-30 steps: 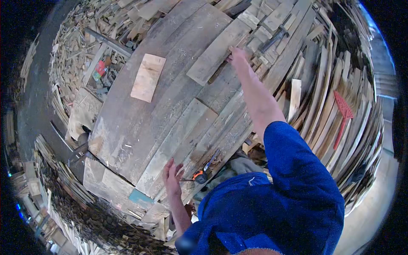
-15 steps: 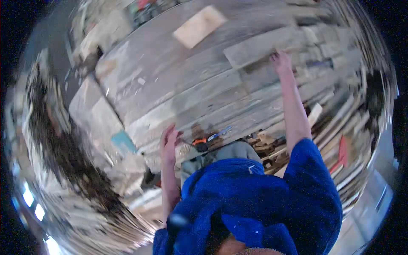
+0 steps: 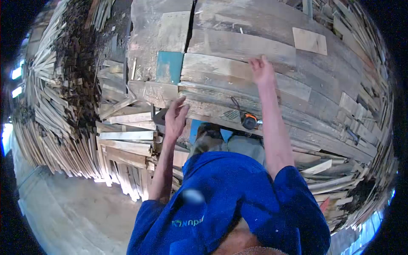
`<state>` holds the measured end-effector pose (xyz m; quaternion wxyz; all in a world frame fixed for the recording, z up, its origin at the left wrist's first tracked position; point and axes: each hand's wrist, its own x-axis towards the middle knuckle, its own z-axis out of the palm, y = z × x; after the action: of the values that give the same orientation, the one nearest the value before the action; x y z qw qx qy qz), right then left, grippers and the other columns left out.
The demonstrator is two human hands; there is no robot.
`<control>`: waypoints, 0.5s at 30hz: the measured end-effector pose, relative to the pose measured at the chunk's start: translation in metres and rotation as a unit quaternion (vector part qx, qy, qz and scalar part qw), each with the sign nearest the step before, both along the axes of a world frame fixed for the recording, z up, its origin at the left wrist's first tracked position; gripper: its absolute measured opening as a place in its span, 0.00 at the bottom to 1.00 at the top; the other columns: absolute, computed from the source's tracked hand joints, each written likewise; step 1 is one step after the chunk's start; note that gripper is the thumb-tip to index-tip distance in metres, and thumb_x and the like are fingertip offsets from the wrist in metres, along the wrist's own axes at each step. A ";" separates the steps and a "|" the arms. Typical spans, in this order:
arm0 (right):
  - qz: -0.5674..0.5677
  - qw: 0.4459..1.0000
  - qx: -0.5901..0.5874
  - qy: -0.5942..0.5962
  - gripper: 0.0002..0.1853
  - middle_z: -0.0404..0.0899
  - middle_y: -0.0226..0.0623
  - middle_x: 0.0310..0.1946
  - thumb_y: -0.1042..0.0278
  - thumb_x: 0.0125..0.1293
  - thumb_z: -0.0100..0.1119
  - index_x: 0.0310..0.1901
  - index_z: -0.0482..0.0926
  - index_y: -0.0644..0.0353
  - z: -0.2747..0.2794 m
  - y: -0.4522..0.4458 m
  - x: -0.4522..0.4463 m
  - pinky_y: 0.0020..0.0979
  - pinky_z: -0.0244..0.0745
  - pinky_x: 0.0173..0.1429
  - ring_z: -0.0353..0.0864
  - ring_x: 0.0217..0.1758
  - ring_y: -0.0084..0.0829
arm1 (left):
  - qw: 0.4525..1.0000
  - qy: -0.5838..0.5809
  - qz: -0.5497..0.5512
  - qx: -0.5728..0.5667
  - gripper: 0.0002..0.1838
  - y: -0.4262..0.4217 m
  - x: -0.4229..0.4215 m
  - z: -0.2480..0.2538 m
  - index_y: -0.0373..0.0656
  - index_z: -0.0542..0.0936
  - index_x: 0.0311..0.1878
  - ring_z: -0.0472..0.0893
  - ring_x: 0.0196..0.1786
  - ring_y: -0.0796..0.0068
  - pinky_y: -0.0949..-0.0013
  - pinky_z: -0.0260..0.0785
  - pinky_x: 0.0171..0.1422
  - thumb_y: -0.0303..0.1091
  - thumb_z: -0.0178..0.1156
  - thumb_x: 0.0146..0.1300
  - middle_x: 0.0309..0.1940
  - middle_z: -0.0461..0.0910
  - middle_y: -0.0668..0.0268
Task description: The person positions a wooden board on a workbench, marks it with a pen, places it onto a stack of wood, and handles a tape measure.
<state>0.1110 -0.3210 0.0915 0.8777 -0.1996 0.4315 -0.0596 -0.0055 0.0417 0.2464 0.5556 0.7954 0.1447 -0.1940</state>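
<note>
My left hand (image 3: 175, 118) hovers at the near edge of the worn wooden workbench (image 3: 238, 68), its fingers apart and nothing in them. Farther out, my right hand (image 3: 263, 73) is over the bench boards with loosely bent, parted fingers; it looks free of any object, and I cannot tell whether it touches the wood. Between the two arms, a black and orange tape measure (image 3: 250, 121) with a dark strap lies close to the front edge, beside my right forearm. A teal panel (image 3: 169, 67) lies flat on the bench beyond my left hand.
A pale rectangular board (image 3: 310, 41) lies on the bench's far right. Cut wood pieces (image 3: 127, 136) are stacked left of my left arm, with long slats (image 3: 63, 140) heaped beyond. More wood strips (image 3: 335, 182) are piled at the right. Sawdust covers parts of the bench.
The view has swung left, so the bench and pale board appear farther right. My right hand has come in from the boards at the right to mid-bench. My left hand remains near the front edge.
</note>
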 end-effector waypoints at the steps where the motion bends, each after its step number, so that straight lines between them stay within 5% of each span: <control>1: 0.059 0.997 -0.019 0.037 0.11 0.82 0.41 0.43 0.62 0.74 0.61 0.51 0.76 0.59 0.009 0.019 0.000 0.39 0.82 0.45 0.84 0.41 0.37 | 1.000 -0.011 0.005 0.017 0.24 0.018 -0.001 -0.001 0.34 0.75 0.68 0.83 0.56 0.67 0.66 0.74 0.63 0.37 0.61 0.74 0.57 0.83 0.52; 2: 0.060 0.997 -0.025 0.036 0.11 0.82 0.41 0.43 0.62 0.74 0.61 0.51 0.76 0.59 0.010 0.030 -0.004 0.39 0.82 0.45 0.84 0.41 0.37 | 0.999 -0.022 0.010 0.032 0.24 0.032 -0.002 -0.001 0.35 0.75 0.68 0.83 0.56 0.67 0.66 0.74 0.63 0.36 0.61 0.74 0.56 0.84 0.52; 4: 0.313 0.941 -0.102 0.083 0.12 0.85 0.37 0.37 0.57 0.75 0.61 0.46 0.80 0.59 0.007 0.050 -0.019 0.39 0.83 0.43 0.86 0.38 0.38 | 0.998 -0.033 0.002 0.048 0.24 0.048 0.000 0.011 0.35 0.76 0.68 0.84 0.53 0.69 0.66 0.76 0.59 0.36 0.61 0.74 0.52 0.85 0.53; 6: 0.325 0.930 -0.153 0.083 0.14 0.86 0.35 0.32 0.55 0.73 0.61 0.39 0.84 0.59 0.033 0.062 -0.022 0.39 0.83 0.44 0.88 0.36 0.40 | 0.999 -0.049 0.006 0.017 0.23 0.061 -0.001 0.018 0.35 0.76 0.67 0.85 0.49 0.70 0.67 0.77 0.55 0.36 0.62 0.74 0.50 0.85 0.54; 7: 0.377 0.824 -0.422 0.032 0.13 0.88 0.36 0.33 0.56 0.72 0.61 0.42 0.85 0.59 0.044 0.065 -0.016 0.39 0.83 0.44 0.88 0.37 0.41 | 0.998 -0.060 0.005 0.010 0.21 0.068 -0.004 0.011 0.35 0.77 0.65 0.85 0.47 0.71 0.69 0.77 0.53 0.36 0.62 0.74 0.46 0.85 0.55; 8: 0.396 0.646 -0.652 -0.023 0.13 0.89 0.36 0.35 0.57 0.72 0.61 0.46 0.86 0.58 0.055 0.068 -0.006 0.40 0.83 0.44 0.89 0.38 0.42 | 0.998 -0.060 0.005 0.006 0.21 0.075 -0.007 0.006 0.35 0.77 0.65 0.85 0.47 0.71 0.69 0.77 0.53 0.36 0.62 0.74 0.46 0.85 0.55; 9: 0.421 0.591 -0.689 -0.018 0.23 0.86 0.43 0.54 0.53 0.68 0.65 0.61 0.81 0.54 0.061 0.065 0.008 0.43 0.81 0.57 0.87 0.52 0.48 | 0.997 -0.074 -0.013 0.010 0.20 0.080 -0.010 0.003 0.35 0.77 0.63 0.84 0.47 0.71 0.68 0.77 0.53 0.36 0.62 0.74 0.45 0.85 0.55; 10: 0.420 0.588 -0.691 -0.016 0.23 0.86 0.43 0.54 0.53 0.68 0.65 0.61 0.81 0.54 0.056 0.058 0.022 0.43 0.81 0.57 0.87 0.52 0.48 | 0.995 -0.089 -0.032 0.014 0.19 0.083 -0.012 0.001 0.34 0.77 0.62 0.84 0.47 0.71 0.68 0.77 0.53 0.35 0.61 0.74 0.44 0.84 0.54; 12: 0.491 0.319 -0.811 -0.010 0.38 0.71 0.47 0.72 0.45 0.63 0.68 0.73 0.72 0.50 0.045 0.047 0.046 0.49 0.71 0.72 0.75 0.70 0.52 | 0.988 -0.134 -0.057 0.046 0.18 0.088 -0.012 -0.001 0.35 0.78 0.60 0.85 0.44 0.67 0.65 0.78 0.51 0.35 0.61 0.73 0.43 0.84 0.53; 13: 0.492 0.317 -0.811 -0.008 0.38 0.71 0.47 0.72 0.45 0.63 0.68 0.73 0.72 0.50 0.048 0.049 0.050 0.49 0.71 0.72 0.75 0.70 0.52 | 0.980 -0.156 -0.091 0.081 0.17 0.089 -0.010 -0.002 0.36 0.79 0.59 0.86 0.43 0.64 0.63 0.78 0.51 0.35 0.61 0.72 0.43 0.84 0.53; 15: 0.532 0.210 -0.821 0.011 0.46 0.58 0.48 0.79 0.39 0.60 0.68 0.77 0.66 0.49 0.050 0.045 0.059 0.53 0.59 0.79 0.60 0.80 0.52 | 0.971 -0.174 -0.118 0.118 0.17 0.087 -0.008 -0.001 0.39 0.80 0.58 0.86 0.42 0.55 0.58 0.78 0.48 0.38 0.61 0.71 0.43 0.83 0.52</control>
<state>0.1701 -0.2756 0.1410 0.0472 -0.9921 -0.0553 0.1022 -0.0131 0.1288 0.2456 0.4479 0.8882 -0.0271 -0.0986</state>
